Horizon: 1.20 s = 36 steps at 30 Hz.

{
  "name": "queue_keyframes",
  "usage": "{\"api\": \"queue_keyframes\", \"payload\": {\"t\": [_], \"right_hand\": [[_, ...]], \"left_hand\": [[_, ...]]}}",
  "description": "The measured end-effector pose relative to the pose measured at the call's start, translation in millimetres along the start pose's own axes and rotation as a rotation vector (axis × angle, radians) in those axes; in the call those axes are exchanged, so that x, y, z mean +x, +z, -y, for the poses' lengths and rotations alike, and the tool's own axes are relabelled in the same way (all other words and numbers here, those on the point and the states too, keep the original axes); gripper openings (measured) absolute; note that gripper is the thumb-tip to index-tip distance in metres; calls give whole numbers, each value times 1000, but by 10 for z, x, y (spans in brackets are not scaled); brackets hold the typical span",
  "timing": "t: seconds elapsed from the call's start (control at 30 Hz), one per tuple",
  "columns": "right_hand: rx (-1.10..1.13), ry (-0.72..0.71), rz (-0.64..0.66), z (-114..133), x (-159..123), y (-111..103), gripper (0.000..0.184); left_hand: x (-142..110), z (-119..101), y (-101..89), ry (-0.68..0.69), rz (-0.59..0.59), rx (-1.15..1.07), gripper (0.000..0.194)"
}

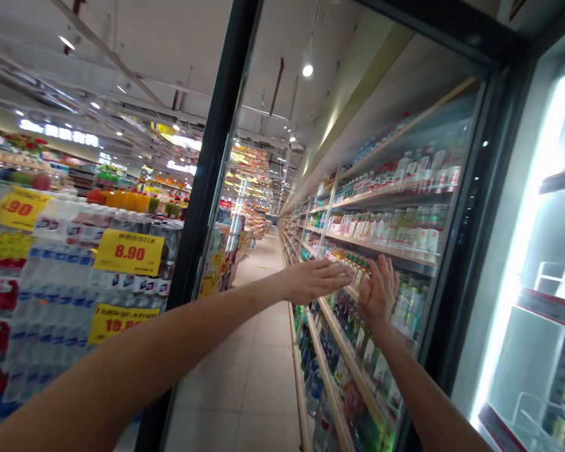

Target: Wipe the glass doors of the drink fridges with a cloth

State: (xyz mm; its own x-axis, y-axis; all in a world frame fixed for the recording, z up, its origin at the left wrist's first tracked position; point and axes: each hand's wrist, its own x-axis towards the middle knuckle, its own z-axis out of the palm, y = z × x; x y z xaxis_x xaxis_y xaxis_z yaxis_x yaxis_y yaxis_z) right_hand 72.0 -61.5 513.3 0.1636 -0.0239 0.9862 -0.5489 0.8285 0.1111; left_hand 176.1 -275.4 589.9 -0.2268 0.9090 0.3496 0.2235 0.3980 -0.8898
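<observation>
A glass door (273,188) with a black frame stands swung out in front of me. My left hand (316,280) stretches across it, fingers straight and close together, pointing right. Just to its right, my right hand (378,290) is raised with fingers extended upward. Neither hand holds anything. Both are in front of the pane, and whether they touch it I cannot tell. Behind them, bottles on long shelves (381,245) show in the glass, partly hidden by the hands.
Lit cooler shelves (553,304) with a bright light strip (522,251) are at the right. On the left stand stacked packs of bottled water (51,314) with yellow price signs (129,251). A tiled floor (258,351) shows in the pane.
</observation>
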Motion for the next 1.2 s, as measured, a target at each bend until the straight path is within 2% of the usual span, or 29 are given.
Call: {"api": "queue_keyframes", "payload": {"t": [0.03,0.07,0.17,0.23,0.3,0.4,0.47,0.5,0.53,0.57,0.63,0.7,0.73,0.77,0.87,0.9,0.93,0.97,1.0,1.07,1.1,1.17,1.2], "right_hand": [[2,-1,-1,-2,0,1,47],[5,0,-2,-4,-1,1,47],[16,8,-6,-7,-2,1,47],[17,10,-4,-13,-4,1,46],[18,13,-2,-21,-8,2,46],[14,7,10,-30,-15,4,46],[8,10,13,-29,-16,7,46],[4,11,12,-27,-16,10,46],[0,13,9,-26,-16,14,45],[-1,15,6,-24,-15,18,45],[-2,15,4,-21,-16,27,45],[-3,10,7,-20,-17,33,46],[-3,10,7,-20,-19,34,46],[-3,10,6,-20,-20,33,46],[-6,7,9,-18,-21,30,46],[-7,9,10,-17,-20,29,46],[-8,10,10,-15,-19,28,46],[-9,10,8,-14,-18,28,46],[-9,9,3,-13,-16,27,45],[-5,7,-5,-12,-12,25,45],[-3,7,-4,-12,-11,22,46],[0,12,1,-15,-9,16,46],[0,16,1,-18,-9,14,46]], "left_hand": [[-18,101,-28,-26,-3,3,53],[-37,262,-73,-127,-20,16,54],[-76,779,-199,-573,-170,59,53],[-79,827,-194,-675,-198,51,52],[-75,548,-115,-543,-141,11,54],[-76,-37,24,-142,0,-69,56],[-83,-157,44,27,74,-106,55],[-88,-94,23,39,93,-112,56],[-96,35,-14,-9,90,-106,56],[-106,204,-59,-107,60,-89,56],[-129,518,-133,-396,-68,-26,56],[-146,613,-136,-615,-181,34,54],[-151,551,-107,-638,-195,48,53],[-155,431,-64,-584,-178,49,52],[-190,44,53,-169,-36,2,53],[-214,12,58,-85,-3,-11,54],[-245,56,39,-76,13,-17,54],[-283,171,-2,-146,2,-11,55],[-326,333,-59,-285,-32,3,55],[-420,657,-176,-602,-170,48,53],[-465,748,-215,-722,-233,63,52],[-545,687,-231,-823,-301,74,52],[-582,544,-211,-788,-290,67,52]]}}
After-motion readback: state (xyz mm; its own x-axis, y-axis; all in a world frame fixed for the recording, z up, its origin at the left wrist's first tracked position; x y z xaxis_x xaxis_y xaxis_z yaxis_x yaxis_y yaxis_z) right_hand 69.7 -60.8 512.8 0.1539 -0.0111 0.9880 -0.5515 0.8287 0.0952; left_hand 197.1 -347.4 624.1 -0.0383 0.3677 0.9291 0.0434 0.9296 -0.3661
